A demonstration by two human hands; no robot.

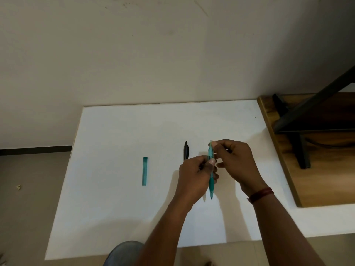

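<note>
Teal pen [211,186] held just above white board [115,208], long axis running near-to-far, tip toward the person, far end away. Left hand [194,175] grips the mid barrel, fingers curled round it. Right hand [238,162] pinches the far end. Black pen [186,150] lies just left, parallel. Teal strip [145,170] further left, parallel too.

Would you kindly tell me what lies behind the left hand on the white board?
Behind the left hand lies a black pen on the white board; only its far part shows. Its near end is covered by that hand, which holds a teal pen.
</note>
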